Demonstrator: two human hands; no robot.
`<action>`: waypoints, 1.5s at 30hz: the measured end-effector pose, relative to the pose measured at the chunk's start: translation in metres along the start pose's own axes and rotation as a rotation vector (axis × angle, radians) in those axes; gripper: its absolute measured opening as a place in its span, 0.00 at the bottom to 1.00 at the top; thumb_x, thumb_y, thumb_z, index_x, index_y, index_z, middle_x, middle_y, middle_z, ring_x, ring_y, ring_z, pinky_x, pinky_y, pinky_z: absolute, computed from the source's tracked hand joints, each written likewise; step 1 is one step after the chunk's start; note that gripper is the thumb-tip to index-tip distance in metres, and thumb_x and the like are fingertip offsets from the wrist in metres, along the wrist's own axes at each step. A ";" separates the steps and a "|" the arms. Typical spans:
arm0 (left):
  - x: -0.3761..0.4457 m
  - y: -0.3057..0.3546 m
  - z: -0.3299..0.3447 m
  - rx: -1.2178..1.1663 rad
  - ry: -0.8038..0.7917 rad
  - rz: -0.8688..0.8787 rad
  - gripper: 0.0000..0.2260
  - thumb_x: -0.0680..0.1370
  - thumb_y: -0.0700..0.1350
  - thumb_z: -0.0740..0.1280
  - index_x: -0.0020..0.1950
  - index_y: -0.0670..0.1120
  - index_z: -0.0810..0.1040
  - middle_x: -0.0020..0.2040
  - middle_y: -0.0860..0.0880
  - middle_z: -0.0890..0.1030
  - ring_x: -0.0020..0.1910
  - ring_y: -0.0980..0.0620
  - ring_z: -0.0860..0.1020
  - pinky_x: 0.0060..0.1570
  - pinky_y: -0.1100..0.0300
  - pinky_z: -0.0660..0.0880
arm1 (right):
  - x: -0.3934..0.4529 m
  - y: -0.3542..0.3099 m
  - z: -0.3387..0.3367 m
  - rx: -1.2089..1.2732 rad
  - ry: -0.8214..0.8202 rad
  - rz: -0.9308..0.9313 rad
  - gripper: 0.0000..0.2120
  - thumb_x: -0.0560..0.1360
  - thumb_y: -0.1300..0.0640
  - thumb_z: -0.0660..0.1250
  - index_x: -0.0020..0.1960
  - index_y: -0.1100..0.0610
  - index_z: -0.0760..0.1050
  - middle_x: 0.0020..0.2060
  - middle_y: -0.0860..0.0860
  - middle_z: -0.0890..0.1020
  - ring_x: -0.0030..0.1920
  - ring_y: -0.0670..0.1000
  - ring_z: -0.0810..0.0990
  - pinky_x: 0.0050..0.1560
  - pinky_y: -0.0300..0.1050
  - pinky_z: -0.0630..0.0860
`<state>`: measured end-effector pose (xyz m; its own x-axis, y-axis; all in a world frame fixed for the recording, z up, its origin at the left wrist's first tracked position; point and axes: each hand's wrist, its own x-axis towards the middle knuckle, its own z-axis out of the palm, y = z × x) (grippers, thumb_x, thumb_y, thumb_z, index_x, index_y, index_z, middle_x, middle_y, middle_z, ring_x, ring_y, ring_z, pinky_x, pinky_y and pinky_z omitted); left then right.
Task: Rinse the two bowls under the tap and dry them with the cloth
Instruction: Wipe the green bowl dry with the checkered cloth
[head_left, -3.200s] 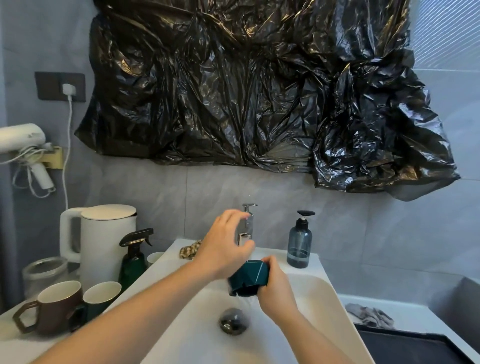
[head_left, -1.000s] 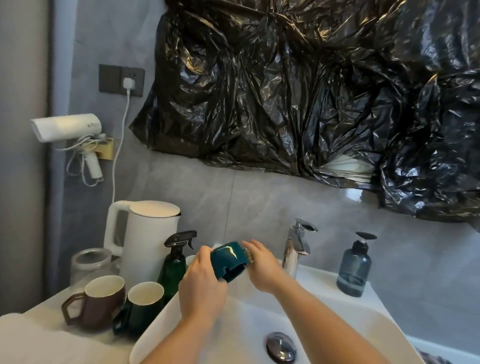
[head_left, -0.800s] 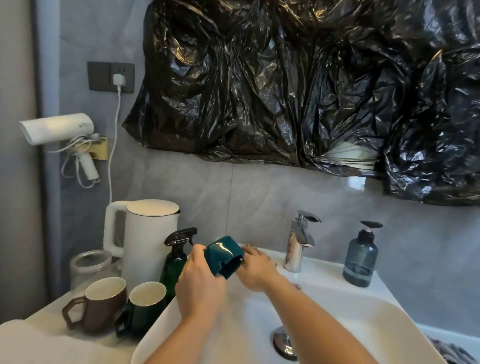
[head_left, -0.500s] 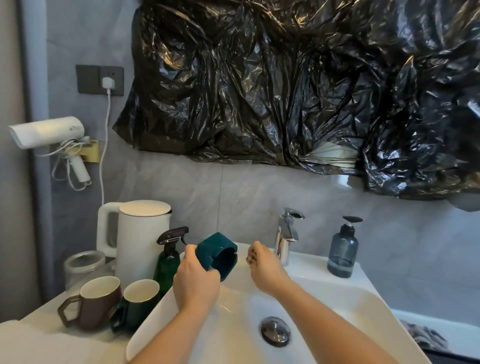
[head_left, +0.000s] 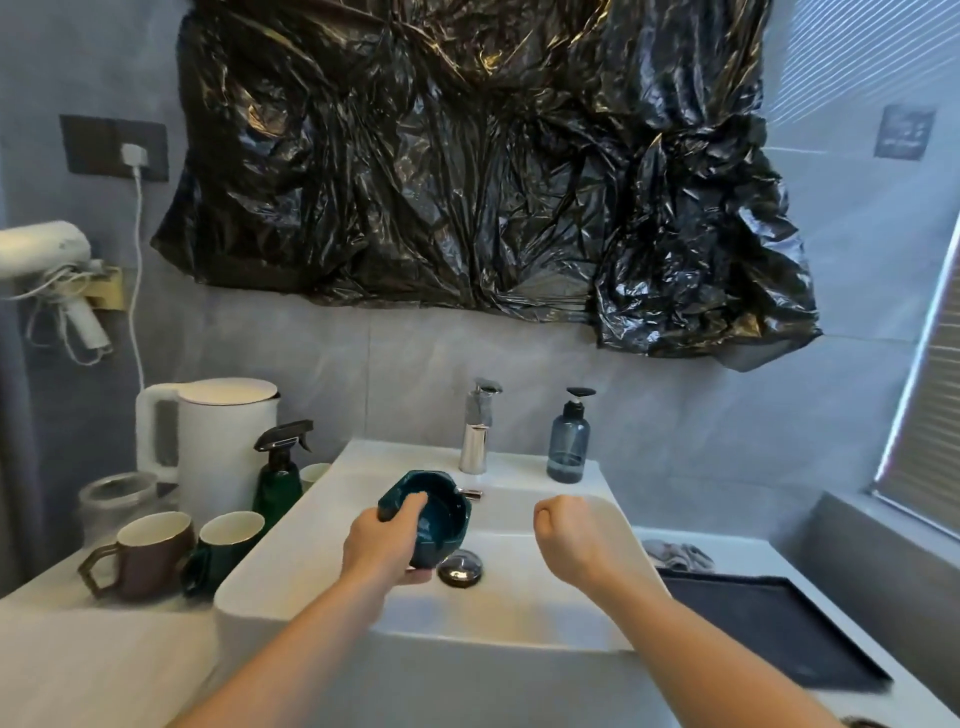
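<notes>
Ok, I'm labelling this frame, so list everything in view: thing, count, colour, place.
bowl: 1, teal, over the basin, in the left hand
basin: 1, white, centre
tap: 1, chrome, behind basin
soap bottle: 1, blue-grey, right of tap
cloth: 1, grey, right counter
mat: 1, black, right counter
kettle: 1, white, left
spray bottle: 1, green, beside kettle
mugs: 2, brown and green, left
hairdryer: 1, white, wall
plastic sheet: 1, black, wall
left hand: grips bowl
right hand: curled, holds nothing
</notes>
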<state>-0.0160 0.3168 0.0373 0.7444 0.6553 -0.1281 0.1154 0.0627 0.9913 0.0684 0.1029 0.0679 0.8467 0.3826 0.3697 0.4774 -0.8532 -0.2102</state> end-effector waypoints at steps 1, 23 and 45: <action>-0.005 -0.002 0.001 0.016 -0.003 0.004 0.21 0.80 0.59 0.72 0.63 0.44 0.76 0.58 0.42 0.80 0.48 0.39 0.84 0.34 0.50 0.85 | -0.006 0.004 0.000 -0.002 0.031 0.009 0.15 0.75 0.56 0.53 0.31 0.53 0.71 0.28 0.48 0.72 0.35 0.51 0.75 0.36 0.47 0.66; 0.000 -0.017 0.005 0.140 -0.092 0.090 0.26 0.81 0.63 0.66 0.69 0.44 0.72 0.64 0.43 0.77 0.55 0.40 0.81 0.38 0.45 0.87 | -0.025 -0.034 0.034 1.010 0.015 0.055 0.23 0.74 0.61 0.66 0.66 0.42 0.76 0.58 0.48 0.80 0.54 0.47 0.83 0.47 0.48 0.86; 0.008 -0.022 0.006 0.169 -0.125 0.066 0.22 0.84 0.62 0.62 0.63 0.44 0.78 0.58 0.42 0.83 0.53 0.42 0.84 0.40 0.49 0.87 | -0.011 -0.057 0.054 0.351 -0.148 -0.357 0.15 0.82 0.51 0.60 0.64 0.37 0.79 0.49 0.47 0.82 0.51 0.50 0.75 0.47 0.44 0.74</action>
<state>-0.0085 0.3162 0.0140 0.8289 0.5543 -0.0758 0.1641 -0.1114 0.9801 0.0446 0.1666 0.0266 0.6288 0.6958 0.3471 0.7710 -0.4998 -0.3947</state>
